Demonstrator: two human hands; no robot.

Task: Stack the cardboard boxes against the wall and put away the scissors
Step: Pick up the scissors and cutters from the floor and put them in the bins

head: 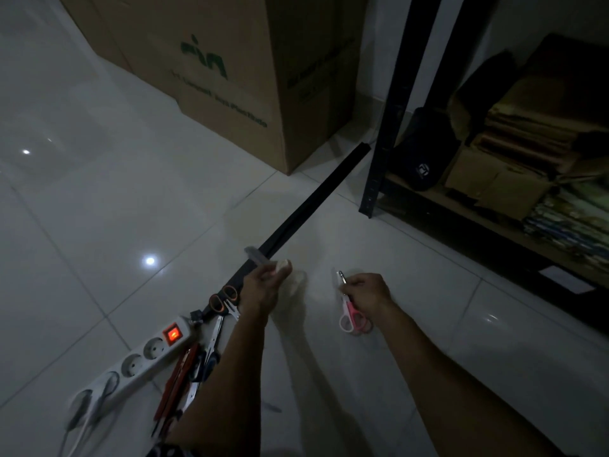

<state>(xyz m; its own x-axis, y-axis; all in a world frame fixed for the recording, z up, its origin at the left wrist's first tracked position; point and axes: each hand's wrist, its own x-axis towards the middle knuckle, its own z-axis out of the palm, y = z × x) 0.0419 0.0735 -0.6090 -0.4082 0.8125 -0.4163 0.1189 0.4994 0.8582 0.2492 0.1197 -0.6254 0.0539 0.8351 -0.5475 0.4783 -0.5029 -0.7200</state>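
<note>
My right hand [367, 293] grips pink-handled scissors [350, 316] around the middle, blades pointing up, handles hanging below the fist. My left hand [263, 285] pinches a small pale object with a blurred clear strip [255, 253] sticking out of it; what it is I cannot tell. Orange-handled scissors [221, 300] lie on the floor just left of my left wrist. More scissors with blue handles [211, 349] and a red-handled tool [178, 380] lie beside my left forearm. A tall cardboard box with green print [211, 70] stands by the wall ahead.
A white power strip with a lit red switch [148, 352] lies at lower left, plugs in it. A long black metal bar [313, 206] lies diagonally on the tile floor. A black shelving rack [392, 127] at right holds flattened cardboard [514, 166] and a black bag [423, 150].
</note>
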